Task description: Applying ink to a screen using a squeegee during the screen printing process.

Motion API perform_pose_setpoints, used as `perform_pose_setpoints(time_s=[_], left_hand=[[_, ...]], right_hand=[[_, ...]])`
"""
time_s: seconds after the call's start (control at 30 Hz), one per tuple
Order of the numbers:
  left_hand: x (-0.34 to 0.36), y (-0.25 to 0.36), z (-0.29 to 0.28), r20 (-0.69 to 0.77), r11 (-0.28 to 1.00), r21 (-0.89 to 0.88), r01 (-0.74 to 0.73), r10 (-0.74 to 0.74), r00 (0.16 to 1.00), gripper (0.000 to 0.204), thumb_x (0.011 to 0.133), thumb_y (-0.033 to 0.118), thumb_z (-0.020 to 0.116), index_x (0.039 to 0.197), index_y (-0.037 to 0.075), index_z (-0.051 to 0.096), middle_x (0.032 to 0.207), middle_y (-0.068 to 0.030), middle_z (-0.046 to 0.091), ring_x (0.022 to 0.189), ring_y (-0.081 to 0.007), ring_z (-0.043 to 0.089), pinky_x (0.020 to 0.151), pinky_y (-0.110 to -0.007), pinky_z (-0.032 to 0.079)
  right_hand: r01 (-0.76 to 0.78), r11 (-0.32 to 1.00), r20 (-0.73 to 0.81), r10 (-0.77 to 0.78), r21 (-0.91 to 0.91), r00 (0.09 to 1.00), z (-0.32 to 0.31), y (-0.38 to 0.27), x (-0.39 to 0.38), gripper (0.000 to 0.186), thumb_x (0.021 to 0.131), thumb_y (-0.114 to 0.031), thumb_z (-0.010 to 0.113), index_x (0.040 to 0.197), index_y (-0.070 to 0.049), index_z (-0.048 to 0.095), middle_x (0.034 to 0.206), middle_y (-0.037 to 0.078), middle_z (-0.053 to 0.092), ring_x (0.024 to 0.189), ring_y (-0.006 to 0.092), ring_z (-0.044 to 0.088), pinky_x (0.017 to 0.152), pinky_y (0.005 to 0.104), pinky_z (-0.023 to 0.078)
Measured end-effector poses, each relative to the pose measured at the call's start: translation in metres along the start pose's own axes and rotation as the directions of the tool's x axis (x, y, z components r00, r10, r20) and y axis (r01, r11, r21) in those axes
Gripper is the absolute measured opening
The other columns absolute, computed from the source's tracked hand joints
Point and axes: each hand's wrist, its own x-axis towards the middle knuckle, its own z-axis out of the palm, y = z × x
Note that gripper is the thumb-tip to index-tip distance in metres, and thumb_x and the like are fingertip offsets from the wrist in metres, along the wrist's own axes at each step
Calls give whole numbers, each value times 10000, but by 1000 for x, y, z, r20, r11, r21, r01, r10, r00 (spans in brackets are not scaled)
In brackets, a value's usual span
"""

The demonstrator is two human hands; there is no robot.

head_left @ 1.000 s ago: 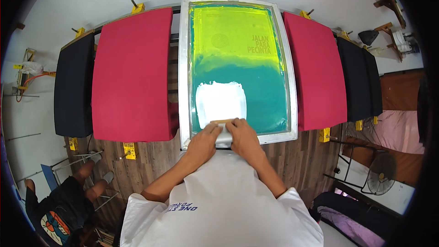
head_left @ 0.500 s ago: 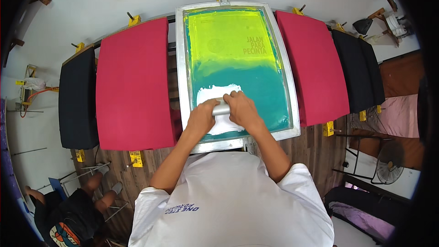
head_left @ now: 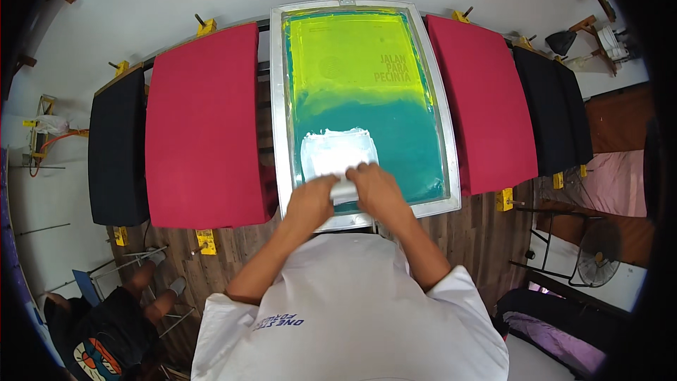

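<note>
Both your hands on the squeegee, near end of the screen

Your left hand point(head_left: 310, 201) and right hand point(head_left: 375, 187) have fingers wrapped around a white squeegee point(head_left: 343, 188) on the metal-framed screen point(head_left: 278, 134), just below a white ink patch point(head_left: 337, 152); red-covered platens point(head_left: 201, 127) flank the frame

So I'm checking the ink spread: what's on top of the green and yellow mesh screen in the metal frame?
White ink lies on the mesh screen; both hands press a squeegee there, mostly covered.
</note>
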Motion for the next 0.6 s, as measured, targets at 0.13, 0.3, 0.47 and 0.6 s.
perform_pose_setpoints(time_s=[0.13, 0.3, 0.47, 0.6], left_hand=[[56, -15, -14, 8, 978, 194, 81, -84, 996, 294, 730, -59, 594, 998, 28, 679, 899, -206, 696, 860, -387, 674, 758, -484, 542], [78, -25, -9, 115, 971, 204, 121, -147, 983, 363, 728, -67, 619, 1074, 31, 669, 886, -222, 693, 860, -395, 687, 766, -486, 552], [48, -30, 14, 14, 997, 11, 73, -74, 997, 538, 743, -155, 516, 1250, 2, 604, 1184, -233, 644, 1065, -382, 636, 880, -427, 538], [0, -17, 32, 38, 999, 24, 22, -23, 999, 557, 747, -137, 540, 1293, -30, 548, 1290, -241, 573, 1204, -399, 556, 960, -431, 507]], right_hand=[[-2, 996, 28, 4, -88, 1000, -6, 16, 62, 322, 721, 31, 664, 1028, -64, 683, 994, 180, 658, 975, 368, 630, 785, 461, 559], [-14, 1000, 89, 15, -12, 996, -5, 25, 76, 344, 709, 17, 682, 1042, -71, 690, 1010, 190, 659, 986, 378, 620, 832, 455, 549], [38, 999, -92, -39, -10, 995, 10, 16, 46, 339, 690, 50, 662, 1018, -37, 658, 1012, 166, 637, 990, 364, 592, 793, 447, 547], [-18, 999, -5, 18, 38, 1000, 14, 1, 0, 482, 647, 87, 652, 1117, -16, 621, 1084, 160, 616, 1021, 371, 561, 848, 439, 521]])
